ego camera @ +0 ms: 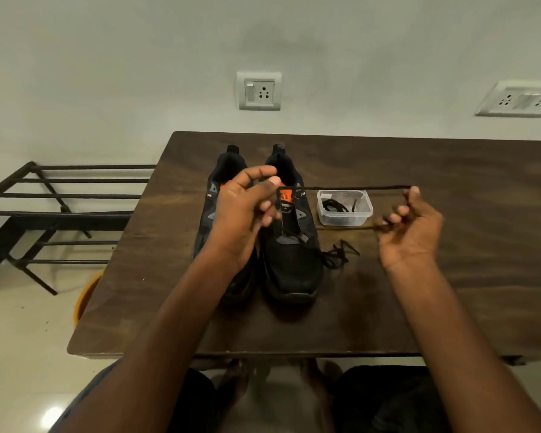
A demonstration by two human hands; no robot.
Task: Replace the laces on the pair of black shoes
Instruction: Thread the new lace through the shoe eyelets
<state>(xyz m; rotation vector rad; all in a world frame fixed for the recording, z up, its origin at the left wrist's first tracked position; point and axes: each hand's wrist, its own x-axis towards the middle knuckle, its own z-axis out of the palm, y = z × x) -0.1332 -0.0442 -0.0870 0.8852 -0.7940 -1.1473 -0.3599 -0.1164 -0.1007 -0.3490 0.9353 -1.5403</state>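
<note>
Both hands are raised above the dark wooden bench [419,292] with a black lace [356,188] stretched taut between them. The left hand [247,207] hovers over the tongues of the two black shoes, its thumb and forefinger pinching one end of the lace while the remaining fingers curl loosely beneath. The right hand [409,226] sits well off to the other side, palm turned upward, its fingers curled round the lace where the strand loops over the fingertips and doubles back as a lower run toward the shoes. Directly below the left hand stand the pair, toes pointing toward the person: the left shoe [213,214] is mostly hidden behind that hand and forearm, and the right shoe [291,264] stands just beside it, its orange tongue label showing (the print on it is too small to read). The lower run of the lace appears to lead into the eyelets of the right shoe. Between the two hands, lower on the bench, a loose tangle of black lace [338,254] lies against the right shoe's side. Just beyond that, beneath the stretched strand, a small clear plastic container [344,210] holds another coiled black lace. Left of the left hand, off the bench, stands a black metal rack [60,210].
</note>
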